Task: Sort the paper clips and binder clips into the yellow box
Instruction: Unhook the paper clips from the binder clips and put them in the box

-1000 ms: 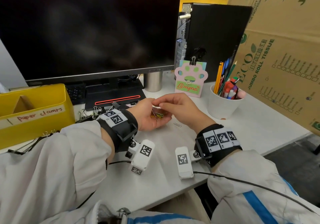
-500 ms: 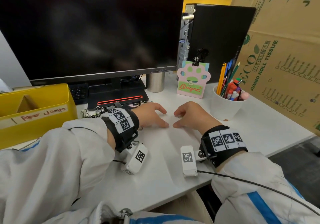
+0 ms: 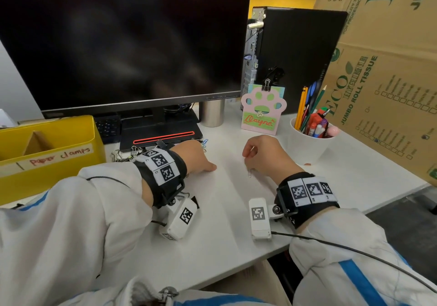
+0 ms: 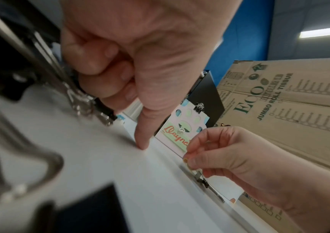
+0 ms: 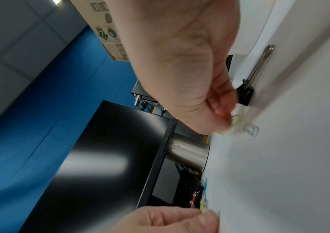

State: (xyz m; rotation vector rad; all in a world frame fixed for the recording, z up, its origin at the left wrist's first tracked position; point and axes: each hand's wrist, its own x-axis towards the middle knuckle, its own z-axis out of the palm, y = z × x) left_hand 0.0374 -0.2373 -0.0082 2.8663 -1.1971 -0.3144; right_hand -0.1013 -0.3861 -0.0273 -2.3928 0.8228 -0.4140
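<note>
My left hand (image 3: 201,161) lies knuckles up on the white desk (image 3: 212,223). Its index fingertip (image 4: 143,145) touches the surface and the other fingers are curled tight over the palm, hiding what is inside. My right hand (image 3: 250,158) pinches a yellow paper clip (image 4: 186,161) between thumb and forefinger, just above the desk. A pale paper clip (image 5: 250,129) and a black binder clip (image 5: 245,94) lie right by those fingertips. The yellow box (image 3: 47,164), labelled "paper clamps", stands at the far left.
A heap of binder clips (image 3: 125,152) and some coloured paper clips (image 3: 204,142) lie by the monitor stand (image 3: 160,126). A white pen cup (image 3: 307,145), a paw-shaped card (image 3: 262,109) and a steel cup (image 3: 211,114) stand behind my hands. Cardboard boxes (image 3: 390,81) wall off the right.
My left palm faced up with coloured paper clips in it; it has turned over and closed, and dropped to the desk. My right hand came down and picked up a yellow clip.
</note>
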